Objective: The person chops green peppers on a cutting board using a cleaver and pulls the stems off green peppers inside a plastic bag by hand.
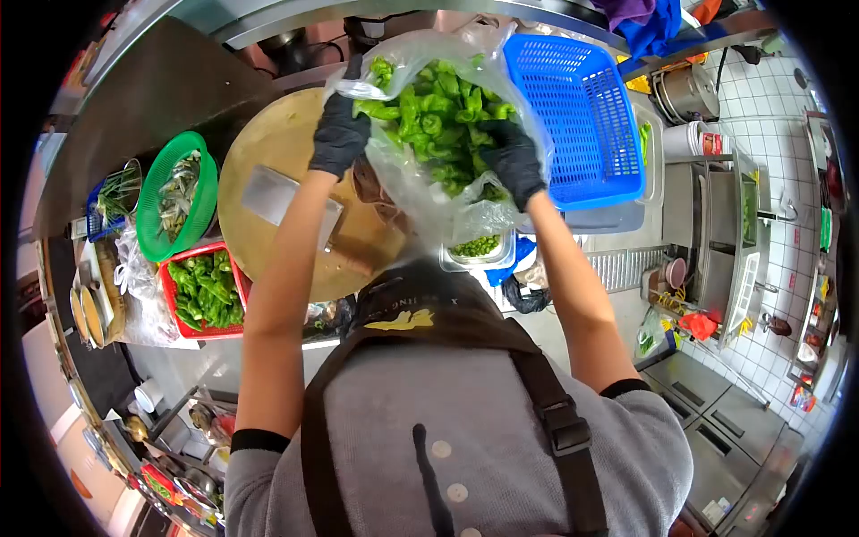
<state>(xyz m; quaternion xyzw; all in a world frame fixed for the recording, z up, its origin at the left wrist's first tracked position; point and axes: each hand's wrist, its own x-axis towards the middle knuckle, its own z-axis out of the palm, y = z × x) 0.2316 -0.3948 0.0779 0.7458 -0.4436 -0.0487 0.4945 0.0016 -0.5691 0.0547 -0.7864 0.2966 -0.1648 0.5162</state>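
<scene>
A black-gloved left hand grips a clear plastic bag of green peppers at nine o'clock; the right hand reaches over the peppers at three, its grasp impossible to tell. Beyond it, at three, sits a blue basket; a cleaver lies on a round cutting board toward eight.
</scene>
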